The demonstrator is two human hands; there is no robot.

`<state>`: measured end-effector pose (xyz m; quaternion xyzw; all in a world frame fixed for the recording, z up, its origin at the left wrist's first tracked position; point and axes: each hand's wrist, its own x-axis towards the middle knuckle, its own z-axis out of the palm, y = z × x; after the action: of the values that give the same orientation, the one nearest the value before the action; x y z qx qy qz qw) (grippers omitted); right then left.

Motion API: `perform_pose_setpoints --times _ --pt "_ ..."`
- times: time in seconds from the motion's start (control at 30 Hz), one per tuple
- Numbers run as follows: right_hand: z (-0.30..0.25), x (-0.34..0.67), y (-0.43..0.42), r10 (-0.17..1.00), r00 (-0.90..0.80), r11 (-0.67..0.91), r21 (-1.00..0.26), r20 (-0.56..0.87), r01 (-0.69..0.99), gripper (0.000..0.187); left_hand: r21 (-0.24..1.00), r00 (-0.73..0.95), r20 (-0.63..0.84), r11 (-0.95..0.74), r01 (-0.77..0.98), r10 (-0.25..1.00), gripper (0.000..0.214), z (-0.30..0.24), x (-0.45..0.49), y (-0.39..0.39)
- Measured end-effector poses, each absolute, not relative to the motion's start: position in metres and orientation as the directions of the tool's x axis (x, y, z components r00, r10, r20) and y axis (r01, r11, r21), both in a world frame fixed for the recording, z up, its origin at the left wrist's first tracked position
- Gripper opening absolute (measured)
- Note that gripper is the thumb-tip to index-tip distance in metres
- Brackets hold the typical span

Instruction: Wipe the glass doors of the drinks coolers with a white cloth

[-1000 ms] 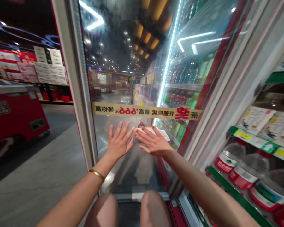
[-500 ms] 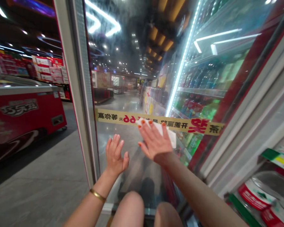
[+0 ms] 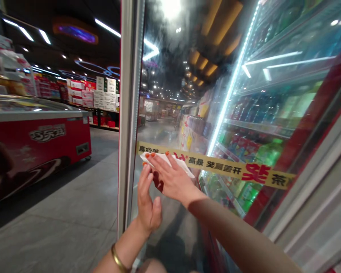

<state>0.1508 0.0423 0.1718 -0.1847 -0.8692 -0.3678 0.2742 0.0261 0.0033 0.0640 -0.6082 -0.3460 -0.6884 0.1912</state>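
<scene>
My right hand lies flat against the glass door, fingers stretched out, holding a folded white cloth to the pane. The cloth covers part of a yellow strip with mirrored lettering that runs across the glass. Close below and left of it, my left hand is raised with nothing in it. Its fingers point upward and the thumb stands apart. Whether its fingertips touch the pane or the right hand, I cannot tell.
The door's pale frame rises on the left. Beyond it stands a red chest freezer on grey floor. Stacked boxes are farther back. Right of the door are lit shelves with bottles.
My right hand and the cloth have slid left along the yellow strip, close to my left hand. The view has turned left, showing more of the freezer.
</scene>
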Motion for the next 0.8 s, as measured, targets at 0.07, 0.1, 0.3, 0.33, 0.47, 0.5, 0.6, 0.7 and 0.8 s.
perform_pose_setpoints --times 0.07,0.1,0.3,0.33,0.47,0.5,0.6,0.7,0.8 --pt "0.163 0.144 0.042 0.124 -0.78 0.673 0.525 0.613 0.52 0.077 0.254 -0.171 0.967 -0.689 0.678 0.189 0.075 0.076 0.031 0.015" --pt "0.161 0.146 0.041 0.129 -0.772 0.679 0.512 0.623 0.527 0.082 0.252 -0.152 0.967 -0.678 0.69 0.204 0.078 0.08 0.033 0.021" --pt "0.177 0.195 0.023 -0.037 -0.709 0.725 0.507 0.704 0.466 0.103 0.235 -0.122 0.962 -0.511 0.827 0.246 0.073 0.095 0.038 0.043" --pt "0.182 0.208 0.018 -0.056 -0.67 0.692 0.512 0.741 0.509 0.102 0.236 -0.133 0.961 -0.462 0.855 0.244 0.074 0.097 0.038 0.043" --pt "0.184 0.265 0.004 -0.021 -0.462 0.426 0.426 0.887 0.798 0.094 0.255 -0.178 0.959 -0.405 0.878 0.219 0.084 0.106 0.04 0.041" --pt "0.179 0.277 0.004 0.003 -0.402 0.363 0.373 0.916 0.854 0.091 0.266 -0.197 0.96 -0.426 0.865 0.199 0.085 0.108 0.041 0.041" --pt "0.156 0.303 0.008 0.045 -0.283 0.234 0.266 0.958 0.935 0.085 0.22 -0.181 0.975 -0.519 0.826 0.125 0.095 0.111 0.043 0.039" --pt "0.136 0.309 0.013 0.084 -0.281 0.172 0.264 0.956 0.949 0.072 0.032 0.009 0.998 -0.624 0.781 0.061 0.099 0.112 0.034 0.028" --pt "0.132 0.305 0.009 0.11 -0.297 0.18 0.275 0.949 0.945 0.059 0.146 -0.121 0.989 -0.758 0.636 0.089 0.073 0.119 0.014 0.003"
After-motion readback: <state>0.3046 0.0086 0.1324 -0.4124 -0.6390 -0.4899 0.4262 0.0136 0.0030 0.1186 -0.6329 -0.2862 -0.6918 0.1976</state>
